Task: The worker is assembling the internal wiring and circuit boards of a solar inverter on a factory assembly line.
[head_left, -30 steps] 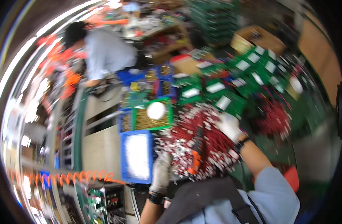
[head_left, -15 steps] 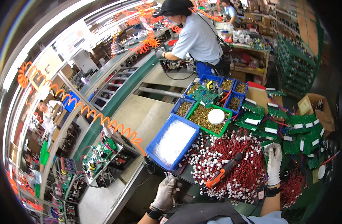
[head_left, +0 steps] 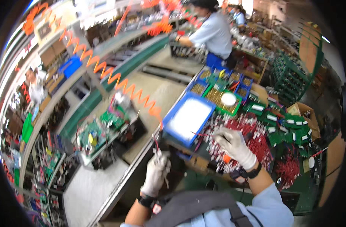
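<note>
My left hand, in a white glove, is closed round a short red wire that sticks up from the fingertips. White strands also show along the palm, blurred. Over the heap of red wires with white connectors, my gloved right hand pinches a thin dark red wire; its free end points left across the edge of a blue tray of clear small parts. An orange-tipped tool lies partly hidden under the right wrist.
Blue bins and a green bin of brass-coloured screws stand beyond the tray. Green circuit boards lie at right. At left, an open unit with a circuit board sits on the line under an orange coiled hose. A co-worker stands at the far side.
The view has swung right. My right hand has come left from the circuit boards to over the wire heap, a wire now showing in its fingers. My left hand has risen slightly.
</note>
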`<move>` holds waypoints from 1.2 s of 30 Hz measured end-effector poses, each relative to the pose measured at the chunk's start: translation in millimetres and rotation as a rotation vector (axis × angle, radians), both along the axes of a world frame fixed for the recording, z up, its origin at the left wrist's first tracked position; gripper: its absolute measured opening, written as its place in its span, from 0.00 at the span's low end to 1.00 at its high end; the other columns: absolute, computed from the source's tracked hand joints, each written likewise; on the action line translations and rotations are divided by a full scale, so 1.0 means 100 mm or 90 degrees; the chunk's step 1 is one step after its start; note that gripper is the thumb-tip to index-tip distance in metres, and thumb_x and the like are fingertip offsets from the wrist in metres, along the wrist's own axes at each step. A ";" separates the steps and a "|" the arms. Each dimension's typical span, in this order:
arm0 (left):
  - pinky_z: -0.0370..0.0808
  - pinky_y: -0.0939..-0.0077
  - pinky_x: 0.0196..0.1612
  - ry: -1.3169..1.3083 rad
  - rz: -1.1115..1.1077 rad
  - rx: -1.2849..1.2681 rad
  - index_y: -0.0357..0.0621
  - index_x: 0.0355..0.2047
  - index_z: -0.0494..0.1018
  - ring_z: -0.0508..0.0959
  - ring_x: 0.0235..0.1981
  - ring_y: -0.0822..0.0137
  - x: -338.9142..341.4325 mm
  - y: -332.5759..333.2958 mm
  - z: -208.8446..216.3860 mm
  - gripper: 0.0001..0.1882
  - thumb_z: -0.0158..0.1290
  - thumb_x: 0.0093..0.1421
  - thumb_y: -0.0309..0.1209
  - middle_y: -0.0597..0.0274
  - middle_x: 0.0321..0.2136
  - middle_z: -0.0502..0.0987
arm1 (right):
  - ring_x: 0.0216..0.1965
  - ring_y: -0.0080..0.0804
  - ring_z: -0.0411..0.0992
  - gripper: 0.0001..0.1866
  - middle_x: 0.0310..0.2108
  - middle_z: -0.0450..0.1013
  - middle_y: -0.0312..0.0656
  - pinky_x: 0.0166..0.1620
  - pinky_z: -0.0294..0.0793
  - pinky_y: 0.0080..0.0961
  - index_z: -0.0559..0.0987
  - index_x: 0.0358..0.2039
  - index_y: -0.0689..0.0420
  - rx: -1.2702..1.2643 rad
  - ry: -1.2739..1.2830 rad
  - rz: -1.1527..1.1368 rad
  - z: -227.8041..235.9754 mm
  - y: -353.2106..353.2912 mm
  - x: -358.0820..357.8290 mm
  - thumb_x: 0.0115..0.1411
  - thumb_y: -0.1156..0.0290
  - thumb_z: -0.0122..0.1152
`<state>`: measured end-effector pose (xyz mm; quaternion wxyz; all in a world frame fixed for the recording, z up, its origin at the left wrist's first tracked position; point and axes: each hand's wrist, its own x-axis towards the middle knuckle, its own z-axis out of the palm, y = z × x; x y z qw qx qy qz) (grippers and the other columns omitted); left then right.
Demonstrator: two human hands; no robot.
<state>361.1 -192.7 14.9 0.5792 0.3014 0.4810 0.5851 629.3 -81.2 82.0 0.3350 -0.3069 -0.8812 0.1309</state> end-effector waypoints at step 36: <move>0.64 0.87 0.25 0.031 0.360 -0.083 0.35 0.41 0.72 0.69 0.22 0.82 -2.30 0.10 0.30 0.10 0.52 0.61 0.27 0.69 0.24 0.73 | 0.29 0.35 0.74 0.06 0.26 0.72 0.42 0.33 0.73 0.28 0.81 0.30 0.54 -0.305 0.051 0.391 -0.22 1.20 -3.96 0.51 0.69 0.64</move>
